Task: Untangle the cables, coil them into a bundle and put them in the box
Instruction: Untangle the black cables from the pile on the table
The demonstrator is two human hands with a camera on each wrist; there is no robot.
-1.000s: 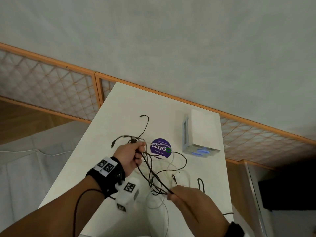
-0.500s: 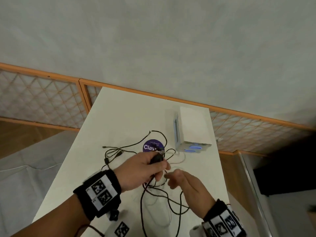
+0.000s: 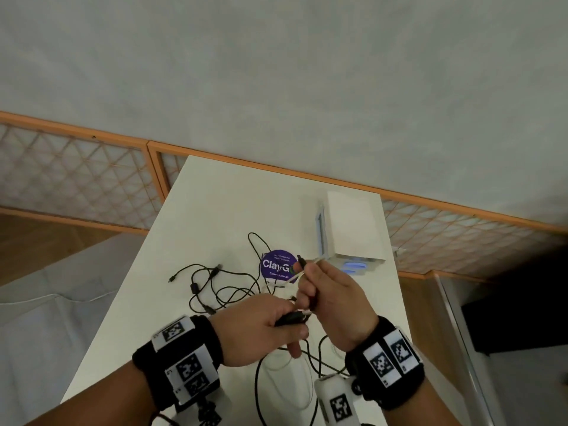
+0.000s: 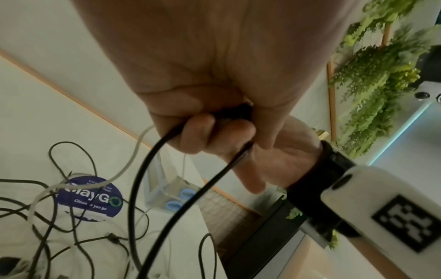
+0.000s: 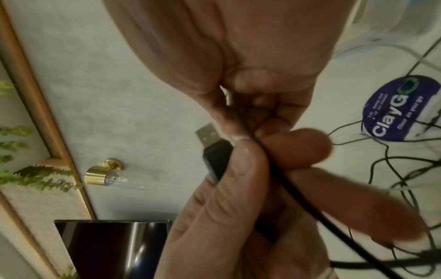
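A tangle of thin black cables (image 3: 221, 287) lies on the white table (image 3: 221, 204), with white cables (image 3: 285, 364) mixed in near me. My left hand (image 3: 289, 325) grips a black USB plug (image 5: 214, 151) and its thick black cable (image 4: 140, 188) just above the table. My right hand (image 3: 307, 290) is right beside it, slightly farther away, and pinches a thin black cable (image 5: 241, 120) and a white cable (image 3: 295, 276); a dark plug end (image 3: 301, 261) sticks out past its fingers. The white box (image 3: 350, 229) stands at the far right of the table.
A round purple sticker (image 3: 276, 265) is on the table between the cables and the box. The table's left edge (image 3: 129, 287) drops to a grey floor. A wooden lattice rail (image 3: 76, 173) runs behind the table, along a pale wall.
My left hand moved from the tangle's left side to the middle, holding a black plug. My right hand came forward to meet it. Loose cables shifted left across the table.
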